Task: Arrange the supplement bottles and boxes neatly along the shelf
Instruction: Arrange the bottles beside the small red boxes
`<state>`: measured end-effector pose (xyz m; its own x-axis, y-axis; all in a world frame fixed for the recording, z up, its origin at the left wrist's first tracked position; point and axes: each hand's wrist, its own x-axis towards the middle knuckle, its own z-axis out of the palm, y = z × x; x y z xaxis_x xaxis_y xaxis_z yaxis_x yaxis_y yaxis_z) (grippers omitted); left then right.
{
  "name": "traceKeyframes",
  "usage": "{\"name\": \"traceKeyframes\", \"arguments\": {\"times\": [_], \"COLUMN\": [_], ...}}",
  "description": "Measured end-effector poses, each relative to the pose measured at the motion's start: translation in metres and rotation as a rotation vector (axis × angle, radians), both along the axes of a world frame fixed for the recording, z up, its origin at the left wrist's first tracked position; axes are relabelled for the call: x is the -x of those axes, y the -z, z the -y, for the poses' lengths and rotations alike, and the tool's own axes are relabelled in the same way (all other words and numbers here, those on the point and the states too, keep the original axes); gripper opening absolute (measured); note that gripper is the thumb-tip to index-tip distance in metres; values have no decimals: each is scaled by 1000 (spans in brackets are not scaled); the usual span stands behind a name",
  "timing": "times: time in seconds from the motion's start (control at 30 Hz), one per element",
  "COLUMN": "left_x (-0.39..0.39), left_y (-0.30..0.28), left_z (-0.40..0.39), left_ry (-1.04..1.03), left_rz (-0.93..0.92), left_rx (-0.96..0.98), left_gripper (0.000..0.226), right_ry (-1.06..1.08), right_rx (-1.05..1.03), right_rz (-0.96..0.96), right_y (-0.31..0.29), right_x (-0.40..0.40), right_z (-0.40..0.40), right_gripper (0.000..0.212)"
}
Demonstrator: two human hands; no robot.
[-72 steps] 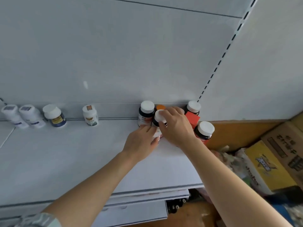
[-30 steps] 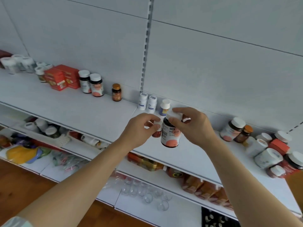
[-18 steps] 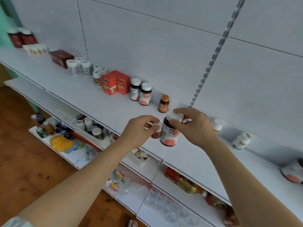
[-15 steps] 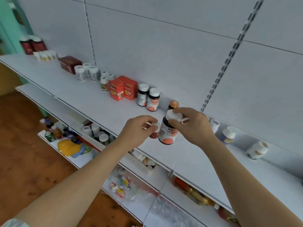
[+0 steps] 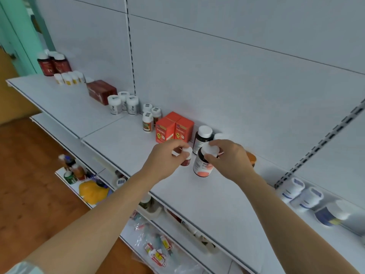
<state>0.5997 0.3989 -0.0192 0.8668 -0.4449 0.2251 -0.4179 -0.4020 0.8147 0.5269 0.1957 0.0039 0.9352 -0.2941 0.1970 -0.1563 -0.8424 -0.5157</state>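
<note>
From the head view, the long white metal shelf (image 5: 110,133) runs from ten o'clock down to four o'clock, its front lip bare all the way and a wide strip of open board between that lip and the stock against the back panel. The right hand (image 5: 227,161) grips the white cap of a dark bottle with a white-and-coral label (image 5: 203,165), held over the shelf's middle, tilted slightly. At its nine o'clock the left hand (image 5: 166,159) pinches a small red bottle with a white cap (image 5: 185,157). Just behind, at twelve o'clock, stands a dark white-capped bottle (image 5: 202,140), and left of that two orange cardboard boxes (image 5: 173,127) touch side by side. An orange-lidded jar (image 5: 251,158) peeks out at the right hand's three o'clock.

Against half a second ago, both hands have carried their bottles closer to the boxes, and the view has swung left, bringing the shelf's far left end with its dark red bottles (image 5: 53,64) further in.
</note>
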Motion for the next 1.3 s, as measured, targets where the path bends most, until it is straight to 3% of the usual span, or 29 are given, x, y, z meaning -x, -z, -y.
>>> {"name": "traceKeyframes", "arguments": {"times": [0.27,0.57,1.07,1.3], "left_x": [-85,-129,-135,-139], "left_y": [11,19,17,13], "left_z": [-28,-37,-28,-40], "left_ry": [190,353,374,341], "left_rz": [7,-8,4,-33], "left_rx": [-53,-52,-59,-48], "left_gripper": [20,19,20,18], "right_ry": [181,303,252,181], "right_rx": [34,41,253,310], "right_rz": [-71,3,126,320], "right_y": [17,32,42,37], "right_x": [-57,-72,-72,-80], "right_z": [-43,-61,-56,-60], "right_gripper": [39,34,31,24]}}
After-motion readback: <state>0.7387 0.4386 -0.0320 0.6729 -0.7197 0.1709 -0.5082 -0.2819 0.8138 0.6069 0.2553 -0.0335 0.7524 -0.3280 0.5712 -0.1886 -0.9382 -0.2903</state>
